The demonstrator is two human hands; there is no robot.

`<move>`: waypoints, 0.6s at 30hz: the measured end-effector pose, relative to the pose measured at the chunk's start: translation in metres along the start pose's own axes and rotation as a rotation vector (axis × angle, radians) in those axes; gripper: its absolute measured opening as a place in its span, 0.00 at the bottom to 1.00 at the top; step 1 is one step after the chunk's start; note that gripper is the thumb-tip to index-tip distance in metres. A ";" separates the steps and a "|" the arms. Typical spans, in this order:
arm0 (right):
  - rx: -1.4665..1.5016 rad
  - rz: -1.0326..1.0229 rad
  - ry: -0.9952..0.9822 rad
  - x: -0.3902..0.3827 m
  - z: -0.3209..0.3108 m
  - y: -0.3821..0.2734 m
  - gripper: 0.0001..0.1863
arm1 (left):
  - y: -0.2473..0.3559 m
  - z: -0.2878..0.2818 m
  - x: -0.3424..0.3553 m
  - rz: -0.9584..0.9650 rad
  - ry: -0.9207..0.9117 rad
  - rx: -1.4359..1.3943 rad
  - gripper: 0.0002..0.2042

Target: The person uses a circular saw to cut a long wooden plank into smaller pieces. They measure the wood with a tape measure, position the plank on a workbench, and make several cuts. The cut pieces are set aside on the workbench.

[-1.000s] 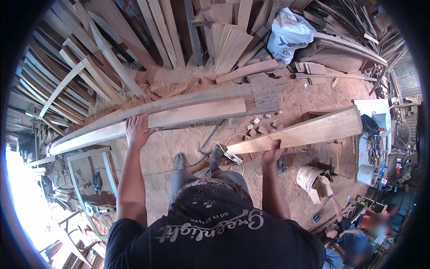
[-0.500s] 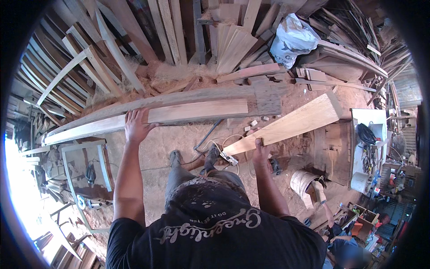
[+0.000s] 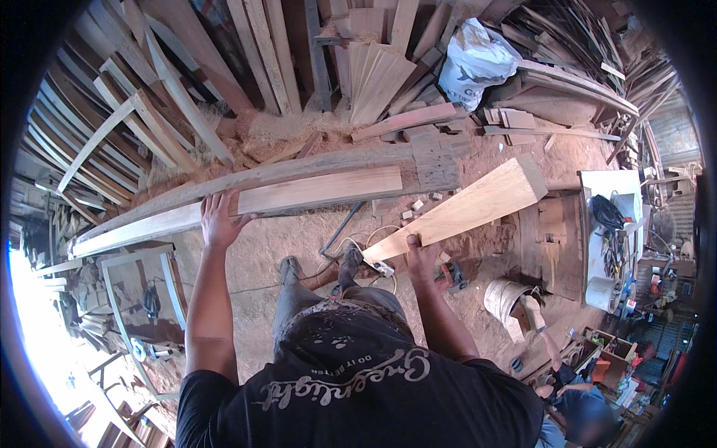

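the right hand (image 3: 423, 260) holds a pale yellow wooden plank (image 3: 478, 205), long axis slanting away rightward, while the left hand (image 3: 219, 219), clasp hard to tell, lies on a long whitish wooden board (image 3: 321, 190).

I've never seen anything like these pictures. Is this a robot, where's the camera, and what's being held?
No robot here: these are a person's bare hands. The view is from a wide fisheye camera on their head, looking down, so straight edges seem bent. The left hand is spread on a long pale board, which lies along a weathered timber. The right hand holds a wide pale plank. Small wood blocks lie near that plank.
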State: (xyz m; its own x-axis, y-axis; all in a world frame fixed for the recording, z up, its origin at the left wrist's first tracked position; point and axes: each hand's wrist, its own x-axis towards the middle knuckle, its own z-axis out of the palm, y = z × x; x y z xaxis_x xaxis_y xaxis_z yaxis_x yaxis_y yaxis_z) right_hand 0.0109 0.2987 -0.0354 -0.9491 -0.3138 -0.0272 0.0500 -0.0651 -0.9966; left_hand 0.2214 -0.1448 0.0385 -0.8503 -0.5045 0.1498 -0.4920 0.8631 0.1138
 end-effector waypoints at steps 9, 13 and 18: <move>-0.037 0.022 0.091 -0.006 0.008 0.013 0.30 | -0.003 0.005 -0.001 0.002 0.006 0.020 0.40; -0.009 0.084 0.059 -0.011 0.011 0.011 0.31 | -0.001 0.003 0.000 0.007 0.017 0.019 0.40; 0.051 0.097 0.058 -0.018 0.024 0.019 0.30 | -0.005 0.007 -0.001 0.029 0.043 0.017 0.40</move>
State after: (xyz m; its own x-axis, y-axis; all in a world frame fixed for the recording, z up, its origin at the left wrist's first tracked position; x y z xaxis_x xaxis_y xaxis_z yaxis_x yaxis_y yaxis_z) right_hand 0.0368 0.2807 -0.0516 -0.9554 -0.2659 -0.1287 0.1565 -0.0858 -0.9840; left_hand 0.2230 -0.1485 0.0314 -0.8554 -0.4797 0.1952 -0.4710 0.8773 0.0920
